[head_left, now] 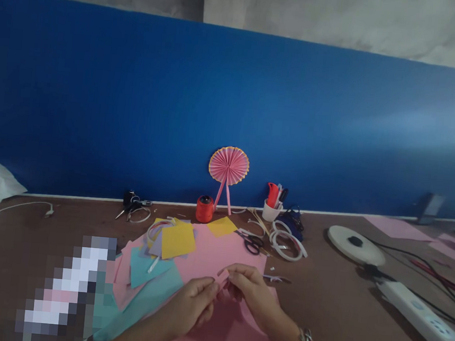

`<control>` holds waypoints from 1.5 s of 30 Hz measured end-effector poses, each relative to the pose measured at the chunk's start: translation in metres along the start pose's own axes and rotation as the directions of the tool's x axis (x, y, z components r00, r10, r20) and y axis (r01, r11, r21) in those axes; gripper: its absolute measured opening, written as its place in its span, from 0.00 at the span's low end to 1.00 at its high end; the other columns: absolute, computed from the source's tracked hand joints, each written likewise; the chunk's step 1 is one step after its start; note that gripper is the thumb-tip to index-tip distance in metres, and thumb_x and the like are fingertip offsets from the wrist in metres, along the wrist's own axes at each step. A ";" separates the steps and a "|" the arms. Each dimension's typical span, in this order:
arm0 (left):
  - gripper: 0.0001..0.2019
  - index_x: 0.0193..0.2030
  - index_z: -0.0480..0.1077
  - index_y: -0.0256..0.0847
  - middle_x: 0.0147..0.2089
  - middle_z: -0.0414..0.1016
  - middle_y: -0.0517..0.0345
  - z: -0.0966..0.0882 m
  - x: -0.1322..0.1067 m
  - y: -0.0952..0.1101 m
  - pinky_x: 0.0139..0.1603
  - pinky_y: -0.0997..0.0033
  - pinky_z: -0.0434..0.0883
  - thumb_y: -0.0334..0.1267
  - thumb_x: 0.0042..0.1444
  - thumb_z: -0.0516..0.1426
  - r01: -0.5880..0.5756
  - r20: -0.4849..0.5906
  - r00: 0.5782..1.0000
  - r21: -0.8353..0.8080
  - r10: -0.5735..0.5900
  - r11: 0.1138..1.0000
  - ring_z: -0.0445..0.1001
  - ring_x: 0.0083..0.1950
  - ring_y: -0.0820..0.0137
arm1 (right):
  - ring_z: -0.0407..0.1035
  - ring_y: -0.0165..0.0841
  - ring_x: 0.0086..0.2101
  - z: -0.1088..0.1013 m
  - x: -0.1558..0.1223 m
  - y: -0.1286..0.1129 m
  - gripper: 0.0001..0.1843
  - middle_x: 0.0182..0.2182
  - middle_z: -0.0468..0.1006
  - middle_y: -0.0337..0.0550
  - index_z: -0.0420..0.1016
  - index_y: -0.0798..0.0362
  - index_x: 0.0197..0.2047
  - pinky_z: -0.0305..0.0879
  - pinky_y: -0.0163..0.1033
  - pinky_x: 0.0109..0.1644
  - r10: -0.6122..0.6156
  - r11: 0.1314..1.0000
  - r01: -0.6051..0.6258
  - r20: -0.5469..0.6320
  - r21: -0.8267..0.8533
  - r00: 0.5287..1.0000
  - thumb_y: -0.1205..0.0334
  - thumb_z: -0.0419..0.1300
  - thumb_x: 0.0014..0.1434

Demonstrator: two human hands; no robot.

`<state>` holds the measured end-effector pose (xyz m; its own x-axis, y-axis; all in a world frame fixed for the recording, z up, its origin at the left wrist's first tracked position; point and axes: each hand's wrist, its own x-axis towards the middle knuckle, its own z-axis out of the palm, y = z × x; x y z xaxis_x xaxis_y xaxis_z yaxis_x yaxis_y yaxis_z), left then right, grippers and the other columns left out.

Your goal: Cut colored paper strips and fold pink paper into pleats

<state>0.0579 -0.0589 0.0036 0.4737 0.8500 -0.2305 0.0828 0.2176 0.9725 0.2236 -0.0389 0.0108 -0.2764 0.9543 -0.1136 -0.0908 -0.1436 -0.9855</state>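
Both hands meet over large pink paper [216, 252] on the table. A small piece of pink paper [223, 277] is pinched between them. My left hand [195, 303] grips its lower left end with thumb and fingers, and my right hand [251, 292] holds its upper right side. Fingers hide part of the piece, so its full shape cannot be made out. Black scissors [252, 242] lie just beyond my right hand. Yellow paper squares [178, 240] and teal sheets [151, 270] lie to the left of the hands.
A pleated pink paper fan [229, 166] leans on the blue wall behind a red jar [204, 209]. To its right stand a white cup [271, 211] of pens and coiled white strips [288, 245]. A power strip [425, 320] lies at right, a blurred-out object [68, 284] at left.
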 end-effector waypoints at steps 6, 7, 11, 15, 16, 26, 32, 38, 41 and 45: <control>0.28 0.28 0.61 0.40 0.16 0.50 0.74 0.005 -0.002 0.006 0.17 0.75 0.43 0.67 0.46 0.53 0.031 -0.053 0.998 -0.109 -0.036 0.994 0.47 0.14 0.82 | 0.62 0.28 0.25 0.005 -0.003 -0.004 0.17 0.23 0.72 0.39 0.76 0.56 0.31 0.55 0.33 0.29 -0.031 0.999 0.033 0.098 -0.022 0.995 0.50 0.64 0.48; 0.28 0.28 0.61 0.40 0.17 0.49 0.74 0.005 -0.001 0.005 0.17 0.75 0.44 0.68 0.45 0.53 0.028 -0.056 0.998 -0.108 -0.035 0.994 0.47 0.15 0.82 | 0.62 0.28 0.25 0.007 -0.003 -0.003 0.17 0.23 0.72 0.38 0.74 0.56 0.30 0.55 0.33 0.30 -0.035 0.999 0.038 0.092 -0.032 0.995 0.49 0.65 0.47; 0.29 0.27 0.61 0.40 0.14 0.53 0.72 0.004 0.000 0.002 0.17 0.75 0.45 0.69 0.48 0.48 0.003 -0.026 1.000 0.048 -0.001 0.999 0.47 0.14 0.80 | 0.55 0.24 0.20 0.006 -0.002 0.000 0.18 0.17 0.64 0.33 0.68 0.55 0.22 0.50 0.32 0.26 -0.002 0.995 0.002 0.007 -0.097 1.000 0.49 0.66 0.46; 0.26 0.26 0.60 0.40 0.14 0.60 0.68 -0.003 -0.003 0.005 0.15 0.76 0.45 0.65 0.53 0.47 0.044 0.047 0.998 0.081 -0.048 0.996 0.49 0.13 0.80 | 0.53 0.23 0.18 -0.003 -0.002 0.000 0.19 0.15 0.64 0.33 0.68 0.56 0.21 0.44 0.32 0.23 0.075 0.994 -0.069 0.067 -0.081 0.995 0.49 0.66 0.46; 0.25 0.27 0.60 0.40 0.15 0.63 0.67 -0.006 -0.004 0.007 0.15 0.77 0.45 0.63 0.54 0.48 0.073 0.087 0.993 0.062 -0.079 0.995 0.50 0.13 0.80 | 0.53 0.23 0.17 -0.006 -0.002 -0.001 0.19 0.14 0.65 0.33 0.67 0.56 0.21 0.43 0.32 0.22 0.090 0.994 -0.084 0.083 -0.076 0.992 0.49 0.65 0.46; 0.24 0.26 0.63 0.38 0.23 0.73 0.55 -0.030 0.000 0.013 0.20 0.76 0.60 0.62 0.49 0.53 0.116 0.163 0.978 0.115 -0.134 0.987 0.66 0.17 0.75 | 0.60 0.27 0.21 -0.035 0.010 -0.003 0.20 0.20 0.71 0.39 0.73 0.56 0.26 0.53 0.33 0.25 0.043 0.953 -0.036 0.017 -0.301 0.999 0.46 0.62 0.50; 0.20 0.23 0.65 0.38 0.21 0.72 0.58 -0.035 -0.001 0.014 0.23 0.74 0.62 0.52 0.55 0.50 0.081 0.049 0.992 0.458 -0.116 0.885 0.70 0.22 0.70 | 0.63 0.43 0.51 -0.014 0.007 -0.021 0.27 0.52 0.72 0.52 0.75 0.51 0.49 0.59 0.46 0.53 -0.332 0.547 0.343 0.178 -0.764 0.926 0.52 0.67 0.46; 0.13 0.29 0.75 0.40 0.32 0.78 0.58 -0.043 -0.008 0.030 0.33 0.74 0.62 0.37 0.54 0.49 -0.099 0.012 0.992 0.705 0.128 0.703 0.72 0.33 0.68 | 0.68 0.29 0.26 0.000 0.018 -0.040 0.08 0.22 0.78 0.39 0.80 0.52 0.25 0.60 0.34 0.37 -0.154 0.387 0.421 0.393 -0.821 0.907 0.63 0.61 0.53; 0.11 0.27 0.75 0.38 0.30 0.77 0.57 -0.059 -0.008 0.037 0.34 0.73 0.62 0.38 0.52 0.53 -0.111 -0.022 0.985 0.671 0.169 0.733 0.71 0.34 0.67 | 0.69 0.30 0.28 -0.009 0.026 -0.050 0.08 0.25 0.79 0.41 0.80 0.53 0.26 0.59 0.32 0.32 -0.114 0.463 0.341 0.326 -0.818 0.938 0.62 0.61 0.52; 0.12 0.28 0.75 0.36 0.28 0.77 0.56 -0.080 -0.003 0.041 0.34 0.73 0.64 0.43 0.50 0.56 -0.037 -0.102 0.990 0.463 0.095 0.885 0.71 0.32 0.68 | 0.70 0.32 0.31 -0.019 0.034 -0.060 0.09 0.27 0.80 0.42 0.80 0.54 0.27 0.61 0.32 0.34 -0.079 0.560 0.251 0.251 -0.790 0.965 0.60 0.60 0.52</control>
<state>-0.0098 -0.0141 0.0415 0.3871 0.9114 -0.1394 0.4620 -0.0609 0.8848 0.2376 0.0074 0.0634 -0.4995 0.8663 0.0004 0.6352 0.3665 -0.6799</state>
